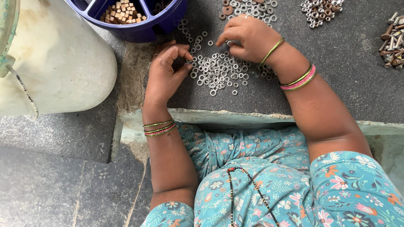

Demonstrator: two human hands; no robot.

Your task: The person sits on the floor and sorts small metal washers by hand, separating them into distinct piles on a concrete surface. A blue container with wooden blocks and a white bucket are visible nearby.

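Note:
A heap of small silver washers (219,69) lies on a dark grey stone slab (345,75). My left hand (167,73) rests at the heap's left edge, fingertips pinched together over a washer or two. My right hand (245,37) hovers over the heap's far side, fingers curled and pointing left, touching the washers; whether it grips one is hidden. Both wrists wear thin bangles.
A blue divided tub (139,19) with small brown blocks stands at the far left. More washers (252,8) lie beyond the hands, a pile of nuts (320,9) and several bolts (392,40) at the far right. A big white container (59,59) stands left.

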